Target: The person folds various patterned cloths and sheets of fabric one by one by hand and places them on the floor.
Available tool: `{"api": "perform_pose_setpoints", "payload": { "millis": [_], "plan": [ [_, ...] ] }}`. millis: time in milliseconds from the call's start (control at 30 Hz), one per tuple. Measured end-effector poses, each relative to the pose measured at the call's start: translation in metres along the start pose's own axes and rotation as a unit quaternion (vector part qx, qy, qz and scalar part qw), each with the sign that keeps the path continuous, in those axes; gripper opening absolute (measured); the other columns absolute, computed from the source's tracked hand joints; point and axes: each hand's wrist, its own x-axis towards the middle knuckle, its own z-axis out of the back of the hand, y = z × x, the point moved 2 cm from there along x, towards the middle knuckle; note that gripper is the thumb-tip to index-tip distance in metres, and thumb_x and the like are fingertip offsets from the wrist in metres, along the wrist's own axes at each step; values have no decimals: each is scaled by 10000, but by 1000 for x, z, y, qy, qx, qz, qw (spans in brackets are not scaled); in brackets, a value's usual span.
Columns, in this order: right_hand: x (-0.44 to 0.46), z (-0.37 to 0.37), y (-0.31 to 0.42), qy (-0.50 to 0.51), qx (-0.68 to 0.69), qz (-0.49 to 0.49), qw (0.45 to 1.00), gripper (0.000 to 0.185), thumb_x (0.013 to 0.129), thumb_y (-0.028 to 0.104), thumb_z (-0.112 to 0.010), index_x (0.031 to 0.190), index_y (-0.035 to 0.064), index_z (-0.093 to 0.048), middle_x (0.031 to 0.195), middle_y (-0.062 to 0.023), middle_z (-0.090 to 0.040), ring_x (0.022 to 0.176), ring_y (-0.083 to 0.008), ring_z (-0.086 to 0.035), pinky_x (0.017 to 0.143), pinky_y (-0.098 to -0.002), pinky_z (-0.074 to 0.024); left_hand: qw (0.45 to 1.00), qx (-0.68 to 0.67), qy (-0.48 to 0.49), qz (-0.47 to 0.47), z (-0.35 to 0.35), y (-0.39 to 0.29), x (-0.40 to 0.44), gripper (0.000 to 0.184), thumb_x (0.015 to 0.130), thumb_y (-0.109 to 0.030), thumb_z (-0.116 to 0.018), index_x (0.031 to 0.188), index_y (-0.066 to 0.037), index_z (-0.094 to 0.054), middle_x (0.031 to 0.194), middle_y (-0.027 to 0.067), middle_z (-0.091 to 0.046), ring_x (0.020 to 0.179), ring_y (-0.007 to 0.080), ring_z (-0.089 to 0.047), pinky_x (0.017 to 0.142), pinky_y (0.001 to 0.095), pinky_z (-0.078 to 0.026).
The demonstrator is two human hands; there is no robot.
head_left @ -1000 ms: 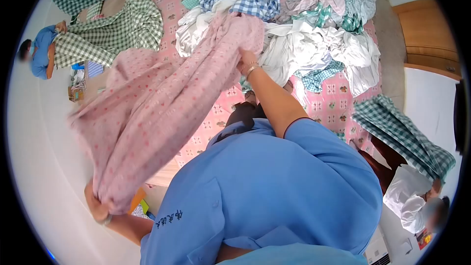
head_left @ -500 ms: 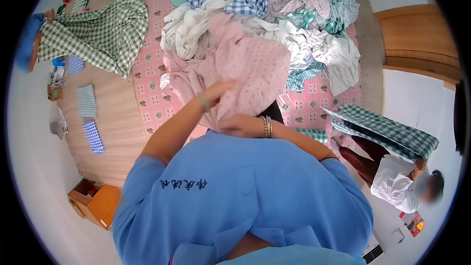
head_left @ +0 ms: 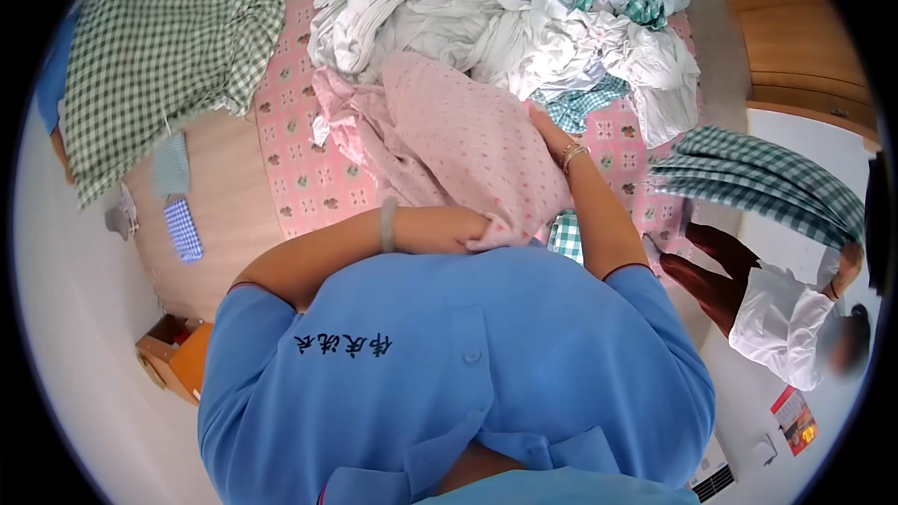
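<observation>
the pink dotted cloth (head_left: 458, 136) lies bunched in front of me, mid-frame. the fingers of my left hand (head_left: 454, 229) are curled closed on a gathered fold at its lower edge; my right hand (head_left: 550, 136) is at its right side, the fingertips partly hidden, so i cannot tell how far open they are. i judge it light, soft and limp, not fragile, likely to slump between holds, so a hem or corner is better to pinch than the loose middle. its far side is against the white pile (head_left: 468, 28), where folds could snag. the patterned pink sheet (head_left: 309, 168) shows left of it, giving some room; checked cloths hang at upper left (head_left: 150, 65) and right (head_left: 767, 182), the latter held by a person (head_left: 776, 327).
</observation>
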Motion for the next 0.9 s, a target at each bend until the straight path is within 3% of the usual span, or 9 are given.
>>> {"api": "perform_pose_setpoints", "payload": {
  "millis": [133,200,333,400,500,533,700,800,900],
  "plan": [
    [-43,-16,-16,132,-96,-46,985,731,785,492,-443,1266,-24,-254,1217,-149,-411,1048,-240,-459,842,-291,-394,991,87,52,87,-41,-4,5,262,773,-210,-536,704,27,-447,687,146,-473,652,217,-464,612,334,-369],
    [-37,11,-22,-73,-346,2,935,405,796,348,-505,1032,23,-554,1016,-98,-560,864,-184,-550,792,-307,-430,983,117,60,125,-46,-4,-1,275,776,-222,-536,696,22,-439,679,150,-465,652,230,-469,614,346,-372],
    [-158,-2,79,-37,254,121,959,339,757,259,-573,977,3,-544,828,-93,-605,753,-200,-574,674,-303,-460,922,314,-173,147,-49,-2,-34,341,763,-269,-563,991,-31,-475,931,144,-520,879,276,-502,725,352,-393],
    [-186,-22,95,95,-91,204,970,311,752,207,-581,1005,33,-536,871,-100,-598,752,-204,-575,694,-312,-459,862,383,-326,65,-47,-11,-35,445,750,-284,-583,1116,-67,-453,1046,139,-515,961,286,-492,787,355,-395],
    [-244,-101,82,276,-332,296,852,300,740,167,-597,1029,99,-550,961,-75,-581,828,-177,-556,745,-287,-443,779,575,-249,6,-62,-22,-19,666,671,-305,-655,1228,-115,-345,1140,112,-469,1040,275,-456,876,382,-339],
    [-268,-119,83,366,-345,283,817,320,737,169,-605,1046,103,-550,985,-64,-575,859,-166,-549,757,-269,-440,858,491,-142,45,-70,-11,-15,711,639,-325,-677,1228,-107,-345,1158,115,-463,1073,279,-436,894,405,-301],
    [-335,-157,75,354,-346,332,803,236,728,142,-576,964,127,-579,821,-100,-559,746,-226,-550,688,-310,-431,932,361,7,7,-94,12,-41,695,569,-358,-718,1160,-127,-436,1103,93,-501,1061,280,-444,886,410,-282],
    [-356,-183,69,320,-338,313,828,209,723,130,-556,931,131,-576,675,-116,-541,650,-254,-547,621,-346,-429,859,501,101,-24,-104,40,-66,496,575,-251,-698,1034,-155,-539,972,58,-536,953,258,-484,835,369,-324],
    [-367,-227,59,296,-382,290,826,269,725,123,-542,993,105,-535,633,-135,-521,572,-270,-535,550,-351,-420,828,551,-43,-97,-84,66,-109,335,578,-130,-635,908,-174,-598,817,30,-526,866,235,-484,761,351,-358]
  ]
}}
